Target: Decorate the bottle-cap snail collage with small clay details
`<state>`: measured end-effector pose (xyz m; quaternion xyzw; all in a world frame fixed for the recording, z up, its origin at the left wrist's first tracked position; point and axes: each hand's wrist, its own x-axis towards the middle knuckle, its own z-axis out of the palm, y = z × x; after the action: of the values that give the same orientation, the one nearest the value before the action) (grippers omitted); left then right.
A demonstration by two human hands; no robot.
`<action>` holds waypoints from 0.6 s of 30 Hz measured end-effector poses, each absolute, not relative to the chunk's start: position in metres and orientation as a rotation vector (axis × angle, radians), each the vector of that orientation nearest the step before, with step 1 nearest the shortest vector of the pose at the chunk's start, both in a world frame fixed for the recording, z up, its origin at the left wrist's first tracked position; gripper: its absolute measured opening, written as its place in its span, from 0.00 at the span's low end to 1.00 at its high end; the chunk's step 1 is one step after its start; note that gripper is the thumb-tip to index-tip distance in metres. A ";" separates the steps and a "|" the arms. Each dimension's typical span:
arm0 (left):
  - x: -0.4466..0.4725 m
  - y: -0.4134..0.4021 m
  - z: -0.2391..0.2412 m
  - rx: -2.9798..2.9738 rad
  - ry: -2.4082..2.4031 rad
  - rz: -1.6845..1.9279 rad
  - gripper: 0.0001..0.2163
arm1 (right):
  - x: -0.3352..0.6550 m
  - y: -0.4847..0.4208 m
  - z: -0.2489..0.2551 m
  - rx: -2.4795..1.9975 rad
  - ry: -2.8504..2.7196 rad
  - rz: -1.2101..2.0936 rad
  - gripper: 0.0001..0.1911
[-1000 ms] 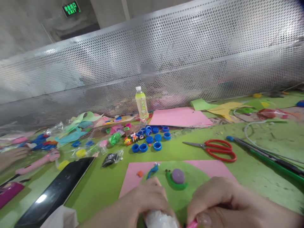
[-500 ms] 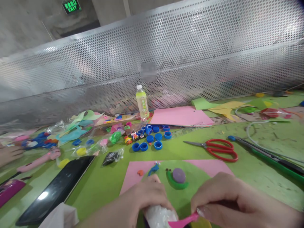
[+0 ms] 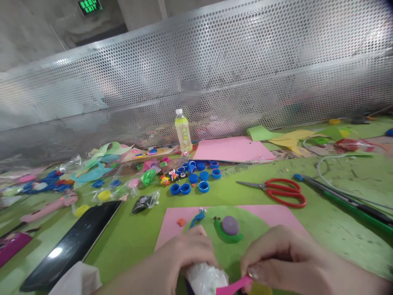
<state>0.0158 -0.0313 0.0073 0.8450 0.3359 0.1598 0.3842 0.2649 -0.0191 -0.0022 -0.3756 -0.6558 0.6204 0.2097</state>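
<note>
My left hand (image 3: 196,250) is closed around a white lump in clear plastic wrap (image 3: 207,279) at the bottom edge. Between the thumb and fingers of my right hand (image 3: 273,258) is a pink plastic clay tool (image 3: 233,285), its blade end against the white lump. Just beyond my hands lies a pink sheet (image 3: 167,223) with a green paper shape (image 3: 251,229) on it. A clay snail (image 3: 230,227) with a green body and purple shell rests there, beside a small blue clay figure (image 3: 199,217) and an orange heart-like piece (image 3: 181,222). Something yellow (image 3: 260,289) shows partly under my right hand.
Red-handled scissors (image 3: 284,191) and a green cutter knife (image 3: 346,200) lie right. Blue bottle caps (image 3: 203,187) cluster mid-table before a drink bottle (image 3: 183,133). A black phone (image 3: 73,241) lies left. A perforated metal panel (image 3: 230,73) borders the table's back.
My right hand has shifted slightly left with the pink clay tool, closer to the white lump. Another person's hand at the left edge has gone out of view.
</note>
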 end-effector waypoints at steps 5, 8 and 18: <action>0.018 -0.029 0.006 2.160 0.845 0.374 0.09 | 0.262 -0.015 -0.005 -0.999 -1.804 1.834 0.11; 0.017 -0.030 0.003 2.186 0.846 0.421 0.11 | 0.260 -0.012 -0.007 -0.914 -1.746 1.911 0.10; 0.020 -0.030 0.009 2.135 0.868 0.401 0.11 | 0.258 -0.008 -0.013 -1.035 -1.612 2.014 0.13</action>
<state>0.0199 -0.0301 0.0085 0.8402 0.3417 0.1578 0.3905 0.2579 -0.0079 -0.0132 -0.3664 -0.5705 0.7126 0.1801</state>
